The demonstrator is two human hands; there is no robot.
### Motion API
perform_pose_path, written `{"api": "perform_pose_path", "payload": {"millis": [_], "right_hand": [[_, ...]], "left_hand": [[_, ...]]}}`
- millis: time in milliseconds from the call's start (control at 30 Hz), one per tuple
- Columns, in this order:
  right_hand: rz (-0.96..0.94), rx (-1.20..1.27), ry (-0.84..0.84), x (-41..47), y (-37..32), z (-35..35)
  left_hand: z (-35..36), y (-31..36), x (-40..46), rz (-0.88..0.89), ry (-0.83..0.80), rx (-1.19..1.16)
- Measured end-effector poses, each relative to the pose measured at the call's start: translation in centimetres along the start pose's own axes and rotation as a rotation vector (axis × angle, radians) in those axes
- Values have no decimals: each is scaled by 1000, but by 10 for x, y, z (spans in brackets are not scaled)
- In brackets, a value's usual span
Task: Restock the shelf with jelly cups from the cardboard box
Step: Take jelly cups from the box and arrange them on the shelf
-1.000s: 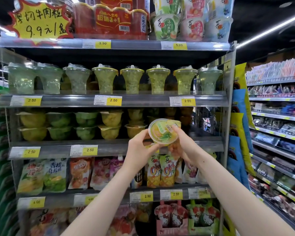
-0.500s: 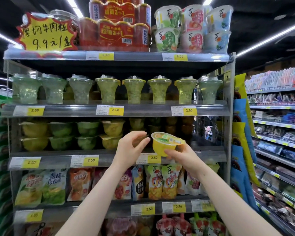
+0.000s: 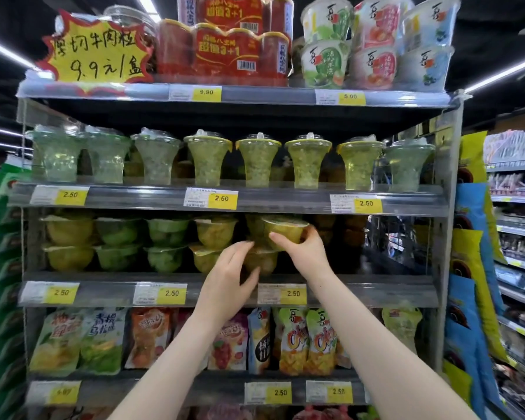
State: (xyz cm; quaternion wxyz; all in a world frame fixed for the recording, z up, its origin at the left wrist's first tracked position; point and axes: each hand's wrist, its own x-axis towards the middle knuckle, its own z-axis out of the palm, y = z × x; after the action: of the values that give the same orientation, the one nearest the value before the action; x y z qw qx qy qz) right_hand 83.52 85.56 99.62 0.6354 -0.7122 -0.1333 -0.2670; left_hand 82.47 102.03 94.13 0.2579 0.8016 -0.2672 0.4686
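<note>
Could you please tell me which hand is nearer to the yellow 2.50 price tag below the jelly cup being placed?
Left. The left hand hangs just left of the tag; the right hand grips the jelly cup above it.

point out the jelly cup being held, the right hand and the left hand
jelly cup (image 3: 281,228), head view, front of its yellow wall under the rim
right hand (image 3: 303,248), head view, back of the hand
left hand (image 3: 228,280), head view, back of the hand

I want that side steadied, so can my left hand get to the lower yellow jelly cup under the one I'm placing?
Probably yes: the left hand hovers open right beside the lower yellow jelly cup, nothing between.
</note>
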Motion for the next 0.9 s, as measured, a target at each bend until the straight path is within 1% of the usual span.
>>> {"api": "perform_pose_path", "payload": {"millis": [67,167,267,367,433,567,700,800,900], "right_hand": [[-13,-17,1,7,-2,16],[19,-46,-12,13,2,33],[62,13,-52,17,9,33],[53,53,-110,18,15,24],[36,52,-76,18,19,24],[-3,-54,7,17,18,37],[-31,-103,53,13,13,41],[-5,-122,22,13,12,39],[16,-90,-23,10,10,29]], "left_hand": [[1,-4,-3,-9,-9,-18],[0,-6,-4,0,-13,-51],[-3,-11,-6,-10,-2,-44],[-4,-14,-6,-19,-5,-32],[-4,-15,-6,-17,-4,-29],[-5,-16,-5,-36,4,-43],[-7,-16,-4,-39,-11,-46],[-10,-16,-3,-38,-20,-45],[-17,-14,-7,-29,11,-51]]}}
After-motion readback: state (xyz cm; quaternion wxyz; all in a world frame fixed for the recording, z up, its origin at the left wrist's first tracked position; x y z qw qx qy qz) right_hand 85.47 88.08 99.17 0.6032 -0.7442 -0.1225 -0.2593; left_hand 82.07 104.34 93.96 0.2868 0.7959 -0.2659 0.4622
